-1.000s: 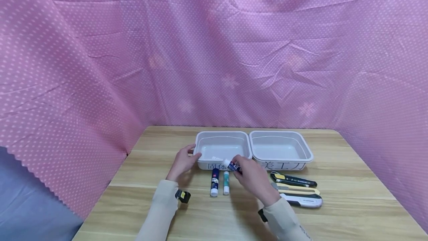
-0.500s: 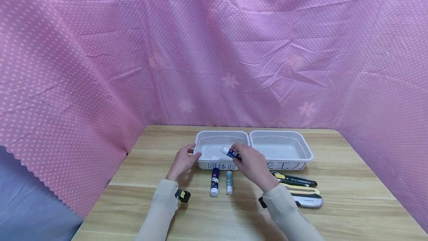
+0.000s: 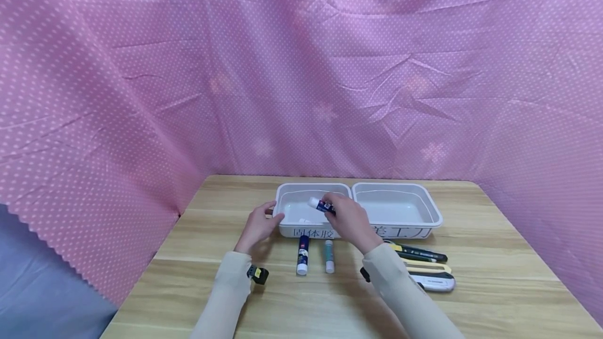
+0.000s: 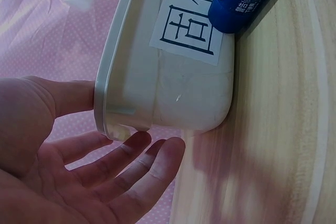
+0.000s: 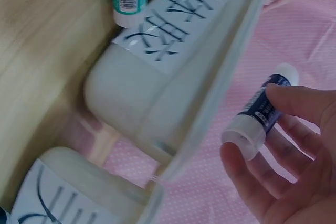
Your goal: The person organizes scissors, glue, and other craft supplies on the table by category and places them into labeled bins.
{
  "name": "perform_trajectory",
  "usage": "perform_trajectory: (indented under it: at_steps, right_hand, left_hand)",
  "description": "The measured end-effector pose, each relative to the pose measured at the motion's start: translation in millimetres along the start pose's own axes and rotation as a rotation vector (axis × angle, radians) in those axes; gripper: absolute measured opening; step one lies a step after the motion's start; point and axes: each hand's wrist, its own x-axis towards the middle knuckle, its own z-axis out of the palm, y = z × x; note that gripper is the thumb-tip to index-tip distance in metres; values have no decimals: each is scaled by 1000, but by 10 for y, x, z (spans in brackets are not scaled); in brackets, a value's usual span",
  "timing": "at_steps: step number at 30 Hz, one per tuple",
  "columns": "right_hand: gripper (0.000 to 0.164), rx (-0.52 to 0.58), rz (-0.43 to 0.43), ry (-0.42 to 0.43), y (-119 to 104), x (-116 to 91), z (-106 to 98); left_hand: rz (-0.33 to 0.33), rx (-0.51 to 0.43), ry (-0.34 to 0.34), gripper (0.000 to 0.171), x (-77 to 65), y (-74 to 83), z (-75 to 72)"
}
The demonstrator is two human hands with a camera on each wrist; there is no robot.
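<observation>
the right hand (image 3: pixel 349 219) now has the glue stick (image 3: pixel 324 206) farther in, above the left tub (image 3: pixel 298 195), pinched between bent fingers, not let go; the left hand (image 3: pixel 258 229) loosely grips that tub's end.

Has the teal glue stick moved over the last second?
Yes. The teal glue stick has shifted right in the head view, widening its gap from the navy glue stick lying beside it.
</observation>
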Motion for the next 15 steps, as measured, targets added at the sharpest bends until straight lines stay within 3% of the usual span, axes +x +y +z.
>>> perform_trajectory:
  at_steps: [15]
  right_hand:
    - [24,38,62,-67,164,218,286]
  left_hand:
    - [-7,-11,-3,60,39,23,-25]
